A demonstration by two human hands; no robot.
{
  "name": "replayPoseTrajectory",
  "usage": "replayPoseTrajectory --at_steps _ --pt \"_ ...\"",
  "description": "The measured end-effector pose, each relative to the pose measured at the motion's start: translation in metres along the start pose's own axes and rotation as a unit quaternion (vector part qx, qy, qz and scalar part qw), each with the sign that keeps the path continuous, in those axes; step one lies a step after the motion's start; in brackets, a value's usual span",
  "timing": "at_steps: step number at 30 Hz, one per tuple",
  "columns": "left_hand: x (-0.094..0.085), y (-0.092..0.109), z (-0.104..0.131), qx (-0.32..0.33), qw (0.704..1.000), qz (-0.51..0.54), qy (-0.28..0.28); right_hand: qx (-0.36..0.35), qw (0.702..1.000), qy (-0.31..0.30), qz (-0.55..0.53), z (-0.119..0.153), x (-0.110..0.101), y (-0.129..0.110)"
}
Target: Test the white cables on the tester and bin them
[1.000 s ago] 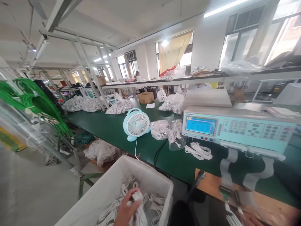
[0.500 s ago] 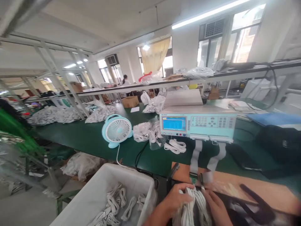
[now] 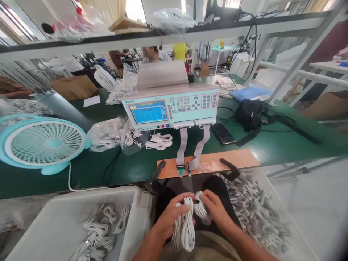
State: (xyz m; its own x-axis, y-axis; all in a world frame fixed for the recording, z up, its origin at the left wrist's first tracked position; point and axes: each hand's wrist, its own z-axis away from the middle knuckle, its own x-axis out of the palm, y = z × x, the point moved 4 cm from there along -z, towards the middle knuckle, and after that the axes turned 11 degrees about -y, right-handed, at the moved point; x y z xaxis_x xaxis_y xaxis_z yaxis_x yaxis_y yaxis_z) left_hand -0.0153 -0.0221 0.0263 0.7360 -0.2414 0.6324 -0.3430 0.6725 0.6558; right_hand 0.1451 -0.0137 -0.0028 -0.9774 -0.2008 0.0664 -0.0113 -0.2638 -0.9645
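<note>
Low in the middle of the view, my left hand (image 3: pixel 172 214) is closed around bundled white cables (image 3: pixel 188 224) that hang down over my lap. Just right of it, my right hand (image 3: pixel 214 208) grips a smaller coil of white cable (image 3: pixel 200 207), slightly blurred. In front of the hands, an orange-brown board (image 3: pixel 214 163) lies at the table edge, bearing a green connector (image 3: pixel 181 170) and a second connector (image 3: pixel 189 168). Grey ribbon cables (image 3: pixel 182 145) run from these up to a tester (image 3: pixel 174 108) with a lit blue screen. Neither hand touches the connectors.
A white bin (image 3: pixel 54 214) with cable bundles stands left; another bin (image 3: pixel 292 217), piled with cables, stands right. On the green table (image 3: pixel 285 145) are a light-blue fan (image 3: pixel 51 143), bagged cables (image 3: pixel 106 134), a loose white cable (image 3: pixel 159 141), a phone (image 3: pixel 223 133) and a black pouch (image 3: pixel 248 110). People are behind.
The view has tilted down and turned right. My hands and the cables have moved away from the connectors toward my lap, and the right hand now holds a separate small coil.
</note>
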Motion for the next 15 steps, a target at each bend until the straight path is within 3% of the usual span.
replayPoseTrajectory --at_steps 3,5,7,9,12,15 --pt "-0.003 -0.006 -0.008 0.010 0.999 0.023 0.027 0.019 0.987 0.060 0.148 0.023 -0.066 0.012" --pt "-0.006 -0.009 -0.014 -0.008 0.998 0.028 0.049 0.004 0.942 0.127 0.311 0.038 -0.106 0.008" --pt "-0.005 -0.012 -0.021 -0.034 0.997 0.025 0.057 -0.049 0.886 0.162 0.432 0.051 -0.120 -0.005" --pt "-0.001 -0.014 -0.029 -0.060 0.997 0.014 0.053 -0.126 0.865 0.108 0.473 0.058 -0.104 -0.021" --pt "0.009 -0.018 -0.039 -0.088 0.996 -0.005 0.025 -0.224 0.854 -0.083 0.463 0.059 -0.047 -0.042" --pt "0.016 -0.028 -0.045 -0.109 0.993 -0.040 -0.029 -0.271 0.821 -0.195 0.462 0.057 0.000 -0.055"
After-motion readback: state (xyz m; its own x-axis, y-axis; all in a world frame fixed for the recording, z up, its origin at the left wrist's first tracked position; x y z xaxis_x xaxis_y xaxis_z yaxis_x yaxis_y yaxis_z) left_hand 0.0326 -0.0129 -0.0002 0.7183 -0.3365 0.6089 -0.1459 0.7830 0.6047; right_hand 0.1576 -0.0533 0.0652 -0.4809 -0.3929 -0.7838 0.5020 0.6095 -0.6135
